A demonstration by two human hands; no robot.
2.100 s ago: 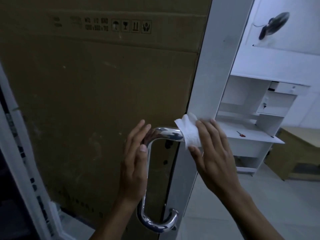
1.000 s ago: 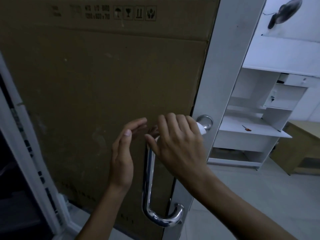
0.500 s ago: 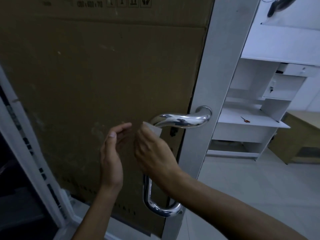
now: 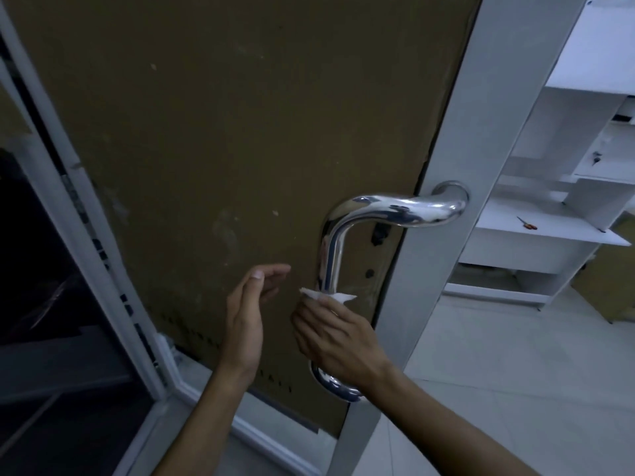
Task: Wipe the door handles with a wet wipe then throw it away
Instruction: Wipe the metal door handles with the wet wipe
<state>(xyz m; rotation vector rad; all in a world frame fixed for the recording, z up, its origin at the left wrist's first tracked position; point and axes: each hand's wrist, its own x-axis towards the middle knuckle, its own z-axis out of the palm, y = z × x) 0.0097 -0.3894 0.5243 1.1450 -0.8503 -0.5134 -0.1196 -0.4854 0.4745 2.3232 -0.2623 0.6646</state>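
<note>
Cardboard-backed door (image 4: 213,139) fills the view. Right hand (image 4: 335,340) at six o'clock clamps the wipe (image 4: 328,296) round the handle (image 4: 331,255) for full contact; left hand (image 4: 249,307), fingers relaxed, hovers at nine o'clock.

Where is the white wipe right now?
In the head view, the wet wipe is low and centre, wrapped around the upright part of the shiny door handle, held there by the right hand.

The right hand (image 4: 335,341) hides most of the wet wipe (image 4: 338,297) and the door handle (image 4: 330,255) beneath.
</note>
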